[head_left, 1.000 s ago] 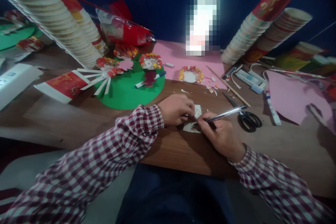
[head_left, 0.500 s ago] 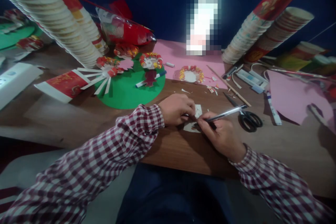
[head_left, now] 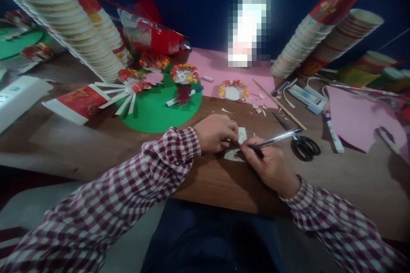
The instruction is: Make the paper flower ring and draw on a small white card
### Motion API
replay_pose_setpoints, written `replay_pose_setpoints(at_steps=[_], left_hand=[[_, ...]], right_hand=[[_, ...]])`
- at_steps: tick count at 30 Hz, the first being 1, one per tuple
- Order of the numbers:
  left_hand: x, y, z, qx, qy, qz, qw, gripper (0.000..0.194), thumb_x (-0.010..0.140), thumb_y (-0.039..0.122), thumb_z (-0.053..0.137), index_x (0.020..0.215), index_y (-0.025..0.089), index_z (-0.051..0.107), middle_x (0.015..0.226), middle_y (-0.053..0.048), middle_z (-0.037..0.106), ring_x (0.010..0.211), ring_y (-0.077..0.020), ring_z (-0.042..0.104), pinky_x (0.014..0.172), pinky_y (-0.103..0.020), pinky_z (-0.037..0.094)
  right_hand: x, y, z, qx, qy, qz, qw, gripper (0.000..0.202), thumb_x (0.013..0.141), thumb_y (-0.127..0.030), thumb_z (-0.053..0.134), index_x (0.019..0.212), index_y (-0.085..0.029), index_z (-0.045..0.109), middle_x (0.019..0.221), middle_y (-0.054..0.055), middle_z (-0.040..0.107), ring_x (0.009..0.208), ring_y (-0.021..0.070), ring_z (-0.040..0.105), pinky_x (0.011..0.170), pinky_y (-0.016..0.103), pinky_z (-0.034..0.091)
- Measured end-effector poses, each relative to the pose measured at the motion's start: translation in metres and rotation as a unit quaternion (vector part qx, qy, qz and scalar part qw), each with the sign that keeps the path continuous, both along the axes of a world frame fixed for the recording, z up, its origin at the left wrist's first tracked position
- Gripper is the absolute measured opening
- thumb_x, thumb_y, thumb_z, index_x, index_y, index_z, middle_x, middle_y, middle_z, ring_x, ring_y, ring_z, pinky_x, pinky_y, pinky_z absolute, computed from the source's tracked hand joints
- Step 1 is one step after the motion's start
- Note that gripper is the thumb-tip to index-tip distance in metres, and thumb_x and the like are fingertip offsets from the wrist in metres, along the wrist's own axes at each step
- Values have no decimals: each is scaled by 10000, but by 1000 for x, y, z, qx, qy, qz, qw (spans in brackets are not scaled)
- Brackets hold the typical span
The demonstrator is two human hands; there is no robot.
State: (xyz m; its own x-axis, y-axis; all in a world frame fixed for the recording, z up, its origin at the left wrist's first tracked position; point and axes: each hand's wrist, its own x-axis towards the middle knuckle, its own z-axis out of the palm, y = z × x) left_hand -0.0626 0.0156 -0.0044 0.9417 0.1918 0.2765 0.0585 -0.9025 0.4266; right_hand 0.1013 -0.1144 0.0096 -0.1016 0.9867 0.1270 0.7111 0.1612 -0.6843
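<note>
My right hand (head_left: 270, 163) grips a pen (head_left: 278, 137), its clear barrel slanting up to the right. The pen's tip is hidden behind my fingers, close over a small whitish piece of paper (head_left: 233, 156) on the table. With its fingers curled and pressed together, my left hand (head_left: 216, 133) holds that paper from the left. My two hands' fingertips almost meet above it, and what lies between them is partly hidden. Black-handled scissors (head_left: 305, 147) lie just right of my right hand.
Paper cup stacks (head_left: 303, 47) rise at the back right and left (head_left: 80, 21). A green paper disc (head_left: 153, 115) bears paper flowers and a marker (head_left: 170, 103). A pink sheet (head_left: 200, 62) holds a flower ring (head_left: 233, 90). A wooden stick (head_left: 285, 108), another marker (head_left: 334, 133) and a cut cup (head_left: 78, 104) lie around.
Almost nothing differs. Both hands stay at the paper, and the pen keeps nearly the same slant, with at most a tiny shift at the fingertips.
</note>
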Motion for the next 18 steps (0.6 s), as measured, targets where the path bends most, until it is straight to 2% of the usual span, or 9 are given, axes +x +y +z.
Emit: replay_pose_setpoints(at_steps=[18], left_hand=[[0, -1, -1, 1, -5, 4, 1000, 159, 717, 117, 616, 806, 210, 710, 913, -13, 693, 829, -161, 572, 761, -308, 408]], right_hand=[[-1, 1, 1, 2, 7, 8, 1000, 192, 918, -308, 464, 834, -194, 594, 756, 15, 643, 697, 151, 602, 654, 251, 436]])
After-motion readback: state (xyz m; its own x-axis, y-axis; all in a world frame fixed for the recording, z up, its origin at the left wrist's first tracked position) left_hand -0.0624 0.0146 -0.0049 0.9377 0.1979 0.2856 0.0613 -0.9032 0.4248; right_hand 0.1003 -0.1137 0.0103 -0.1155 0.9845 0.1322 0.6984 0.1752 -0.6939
